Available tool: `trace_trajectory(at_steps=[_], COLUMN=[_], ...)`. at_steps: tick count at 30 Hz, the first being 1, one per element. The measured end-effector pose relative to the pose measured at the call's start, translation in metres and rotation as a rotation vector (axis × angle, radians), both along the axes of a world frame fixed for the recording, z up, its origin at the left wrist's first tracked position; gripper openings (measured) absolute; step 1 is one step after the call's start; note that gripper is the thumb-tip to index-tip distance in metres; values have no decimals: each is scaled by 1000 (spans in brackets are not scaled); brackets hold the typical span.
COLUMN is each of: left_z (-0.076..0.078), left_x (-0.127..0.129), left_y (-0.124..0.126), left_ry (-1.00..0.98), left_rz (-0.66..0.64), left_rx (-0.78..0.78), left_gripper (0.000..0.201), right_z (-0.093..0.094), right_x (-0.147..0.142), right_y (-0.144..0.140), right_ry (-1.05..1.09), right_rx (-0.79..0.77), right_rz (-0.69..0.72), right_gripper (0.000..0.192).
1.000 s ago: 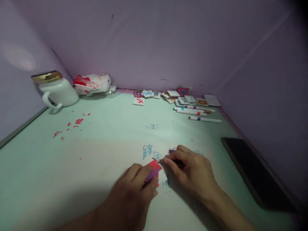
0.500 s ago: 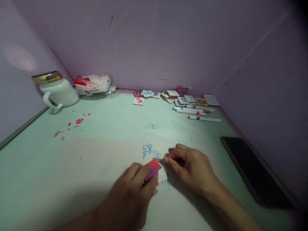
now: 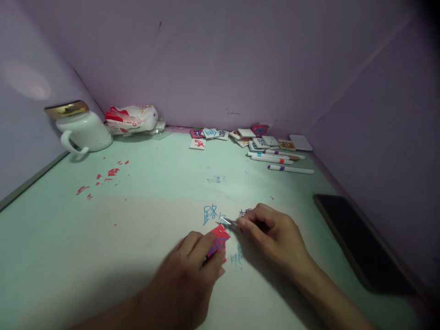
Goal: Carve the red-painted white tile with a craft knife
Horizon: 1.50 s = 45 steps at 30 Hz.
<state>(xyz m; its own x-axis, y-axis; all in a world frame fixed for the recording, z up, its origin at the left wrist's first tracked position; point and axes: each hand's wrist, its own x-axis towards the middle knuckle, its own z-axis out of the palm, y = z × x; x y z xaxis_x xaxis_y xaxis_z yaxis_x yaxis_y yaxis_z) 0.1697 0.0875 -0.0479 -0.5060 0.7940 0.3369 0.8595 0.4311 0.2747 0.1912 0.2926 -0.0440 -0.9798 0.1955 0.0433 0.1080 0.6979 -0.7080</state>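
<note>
My left hand [image 3: 194, 261] is closed around a small red square piece [image 3: 220, 232] with purple marks on its face. Its fingers cover much of the piece, whose upper corner sticks out. Pinched in my right hand [image 3: 275, 233] is a slim metal tool [image 3: 229, 222] with what look like two thin pointed tips; whether it is small scissors or tweezers I cannot tell. The tips are just above the red piece's top edge, apart from it. Blue handwritten characters [image 3: 210, 214] lie on the pale surface beyond both hands.
Red scraps [image 3: 112, 172] are scattered at left. A white mug [image 3: 85, 130] with a gold lid and a red-and-white plastic packet [image 3: 132, 118] stand behind them. Character tiles [image 3: 210, 133] and markers [image 3: 292, 170] lie along the back. A dark phone [image 3: 357, 243] lies at right.
The tool in my right hand has lifted away from the red piece's top edge, and its tips look farther apart. My left hand has hardly moved.
</note>
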Motion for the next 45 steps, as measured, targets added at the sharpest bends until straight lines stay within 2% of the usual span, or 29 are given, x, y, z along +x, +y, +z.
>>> trace_trajectory(at_steps=[5,15,24,27,31,34,39,45], left_z=[-1,-3,1,1,0,0,-1,0], left_x=[0,1,1,0,1,1,0,0], left_y=[1,0,0,1,1,0,0,0], left_ry=[-21,-43,-22,-5,1,-11,-20,-37], left_rz=[-9,-23,-19,-9,-8,-21,-37,-42], left_rx=[6,-7,-16,-13,-3,-4,-4,-18], left_gripper=[25,26,23,24,24,23,25,21], right_z=[2,11,9,5,-1,0,4,6], right_x=[-1,0,-5,-2,1,1,0,0], right_y=[-5,-12,0,0,-4,-7,-9,-7], right_ry=[-19,-59,-73,-27,49,51,61,6], right_rx=[146,296,173,129,47,102,257,202], right_rz=[31,4,176,145,33,3,51,89], right_gripper=[21,23,24,23,24,22,25,23])
